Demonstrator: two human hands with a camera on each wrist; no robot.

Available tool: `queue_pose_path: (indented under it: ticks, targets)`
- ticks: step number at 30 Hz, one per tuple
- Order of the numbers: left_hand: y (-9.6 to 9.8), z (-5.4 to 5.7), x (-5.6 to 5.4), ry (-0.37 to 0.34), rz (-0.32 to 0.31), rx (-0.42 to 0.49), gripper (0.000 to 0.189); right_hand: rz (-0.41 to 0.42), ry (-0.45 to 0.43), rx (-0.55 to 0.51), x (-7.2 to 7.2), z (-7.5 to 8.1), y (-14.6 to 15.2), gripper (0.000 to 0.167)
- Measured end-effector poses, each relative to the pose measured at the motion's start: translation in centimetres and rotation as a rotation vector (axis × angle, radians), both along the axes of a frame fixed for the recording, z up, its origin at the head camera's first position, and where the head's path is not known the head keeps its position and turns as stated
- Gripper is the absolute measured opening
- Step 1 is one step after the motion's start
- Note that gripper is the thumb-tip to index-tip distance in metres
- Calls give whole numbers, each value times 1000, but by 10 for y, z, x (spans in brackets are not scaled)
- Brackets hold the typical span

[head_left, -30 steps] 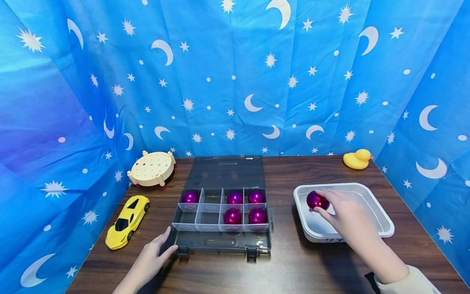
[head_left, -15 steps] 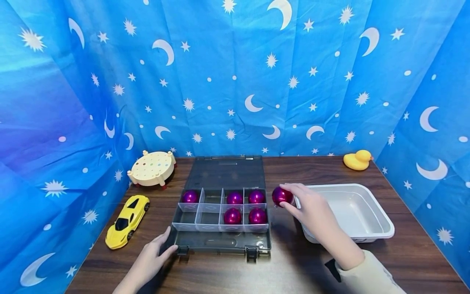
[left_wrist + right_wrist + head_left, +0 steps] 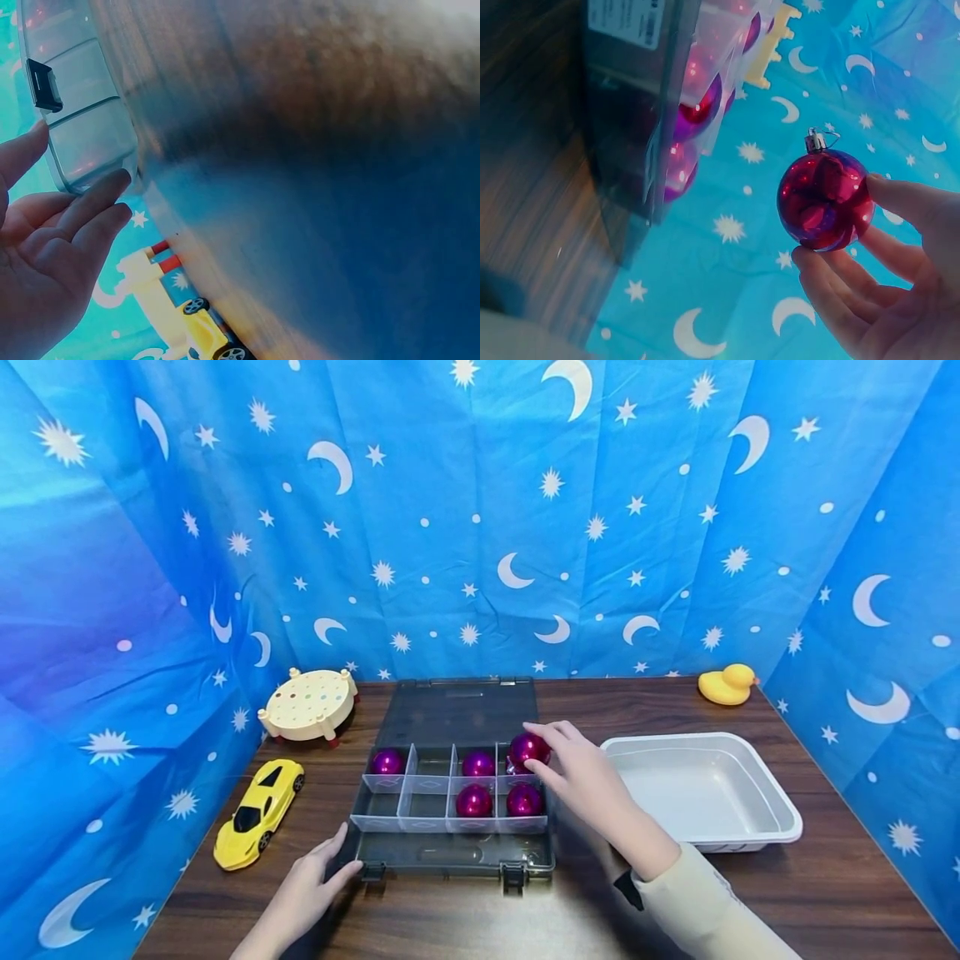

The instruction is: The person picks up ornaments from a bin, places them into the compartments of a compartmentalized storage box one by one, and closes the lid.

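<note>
Between thumb and fingertips, my right hand (image 3: 588, 774) pinches a shiny magenta Christmas ball (image 3: 826, 201) with a silver cap and wire loop. The ball is over the back right compartment of the grey divided box (image 3: 450, 860), hiding the ball there. Other magenta balls sit in its compartments: one at back left (image 3: 387, 762), one at back, third column (image 3: 478, 765), and two in the front row, third (image 3: 474, 801) and right (image 3: 523, 799). My left hand (image 3: 303, 889) is at the box's front left corner, thumb by the black latch (image 3: 45, 86), fingers extended along the side.
The box's lid (image 3: 457, 714) lies open backward. A white plastic tray (image 3: 701, 789) stands to the right, a yellow duck (image 3: 727, 684) behind it. On the left are a yellow toy car (image 3: 258, 814) and a cream round toy table (image 3: 309, 704). A blue star-patterned cloth (image 3: 427, 527) encloses the table.
My right hand has carried the Christmas ball leftward from the white tray, across the gap, to above the box's back right compartment. The left hand has stayed at the box's corner.
</note>
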State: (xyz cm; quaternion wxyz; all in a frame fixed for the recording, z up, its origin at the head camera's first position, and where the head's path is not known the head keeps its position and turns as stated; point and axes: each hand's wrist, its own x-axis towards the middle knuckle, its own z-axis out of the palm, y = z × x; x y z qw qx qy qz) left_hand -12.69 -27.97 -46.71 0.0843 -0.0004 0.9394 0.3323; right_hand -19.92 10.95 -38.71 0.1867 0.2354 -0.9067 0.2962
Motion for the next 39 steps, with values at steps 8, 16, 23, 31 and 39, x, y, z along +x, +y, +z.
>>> queue_pose_path:
  ticks: [8,16,23,31,39]
  targets:
    - [-1,-2,-1,0,-1,1,69,52,-60,26,-12,-1,-29,41]
    - [-1,-4,-1,9,-2,-2,70,85,-106,60,-21,0,-56,42]
    - [-1,-5,0,12,1,-4,69,123,-147,56,-38,-3,-79,42]
    - [-2,-5,-1,17,1,-3,70,135,-205,109,-54,-8,-106,41]
    - [-1,-4,0,14,-1,-2,70,134,-193,171,-59,-18,-122,41]
